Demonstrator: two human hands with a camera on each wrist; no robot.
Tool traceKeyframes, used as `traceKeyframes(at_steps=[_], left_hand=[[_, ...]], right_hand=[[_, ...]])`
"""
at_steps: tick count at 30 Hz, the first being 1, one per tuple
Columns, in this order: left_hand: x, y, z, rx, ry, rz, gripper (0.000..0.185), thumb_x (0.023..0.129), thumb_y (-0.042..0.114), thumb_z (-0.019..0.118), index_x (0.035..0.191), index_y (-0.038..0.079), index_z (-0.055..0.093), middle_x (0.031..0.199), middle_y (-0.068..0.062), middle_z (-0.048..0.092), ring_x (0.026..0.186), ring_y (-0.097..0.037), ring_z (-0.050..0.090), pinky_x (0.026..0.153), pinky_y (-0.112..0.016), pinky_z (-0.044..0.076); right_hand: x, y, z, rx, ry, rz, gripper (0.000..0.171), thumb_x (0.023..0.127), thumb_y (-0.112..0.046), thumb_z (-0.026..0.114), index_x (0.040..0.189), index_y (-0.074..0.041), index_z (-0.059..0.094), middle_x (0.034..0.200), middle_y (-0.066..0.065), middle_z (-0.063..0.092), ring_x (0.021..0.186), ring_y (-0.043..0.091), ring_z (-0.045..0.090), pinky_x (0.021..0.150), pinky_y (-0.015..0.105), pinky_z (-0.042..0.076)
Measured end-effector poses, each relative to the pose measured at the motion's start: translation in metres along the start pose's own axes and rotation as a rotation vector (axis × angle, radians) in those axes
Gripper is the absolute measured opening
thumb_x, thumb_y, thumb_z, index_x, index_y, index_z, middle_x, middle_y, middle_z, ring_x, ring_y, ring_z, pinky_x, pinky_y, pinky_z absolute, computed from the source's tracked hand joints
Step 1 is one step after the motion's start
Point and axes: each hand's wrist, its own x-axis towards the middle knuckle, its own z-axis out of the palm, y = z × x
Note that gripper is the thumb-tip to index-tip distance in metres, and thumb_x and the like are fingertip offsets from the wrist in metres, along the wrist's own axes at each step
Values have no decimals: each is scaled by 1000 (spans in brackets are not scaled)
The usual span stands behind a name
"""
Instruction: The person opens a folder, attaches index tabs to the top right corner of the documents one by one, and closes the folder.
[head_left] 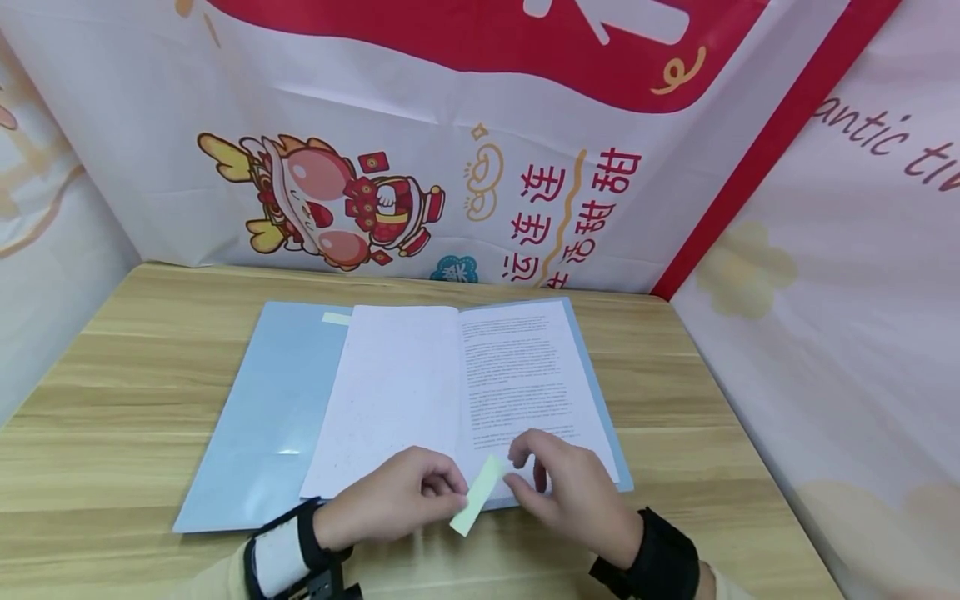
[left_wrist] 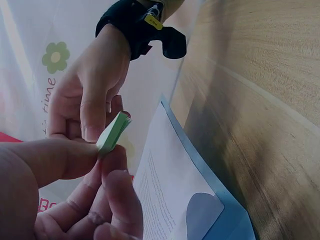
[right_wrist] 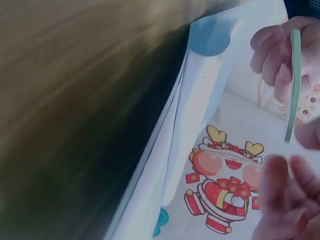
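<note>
Between thumb and fingers, my left hand (head_left: 393, 498) pinches a slim pad of pale green sticky notes (head_left: 477, 498), tilted over the lower edge of the open document. Its layered edge shows in the left wrist view. My right hand (head_left: 576, 496) is just to the right, thumb and index finger bent and apart near the pad's upper end. In the right wrist view a small gap separates these fingertips from the pad (right_wrist: 295, 85). Beneath lies a light blue folder (head_left: 262, 417) with its pages open, a blank left page (head_left: 397, 392) and a printed right page (head_left: 517, 375).
A pale green strip (head_left: 337, 318) sticks out at the top left of the pages, over the folder's cover. The wooden table (head_left: 90, 450) meets a printed cloth backdrop (head_left: 450, 108) behind and white cloth at both sides. Each wrist wears a black strap (head_left: 660, 554).
</note>
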Motion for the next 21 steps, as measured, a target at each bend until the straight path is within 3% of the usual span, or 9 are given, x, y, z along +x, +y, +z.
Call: traceKeyframes(at_steps=[4,9,21], left_hand=[[2,2,1,-13,54,2,9,95,17,71,92,8,72,81,3,69,73,-13,60,64,-25,47],[5,5,2,-38,108,10,11,94,16,70,90,6,68,81,2,70,77,-13,63,68,-25,49],[10,7,5,-96,149,-4,13,94,14,70,90,3,64,82,-9,75,74,-13,63,65,-23,48]], right_hand=[[1,-2,2,108,-56,142,14,93,-8,73,89,-17,63,78,-15,59,65,-1,52,58,23,50],[2,-9,3,215,-158,280,13,102,-16,63,90,-14,69,75,-15,59,69,2,53,63,26,50],[1,-14,11,240,-195,265,14,103,-25,63,93,-21,70,78,-18,60,66,1,53,60,20,47]])
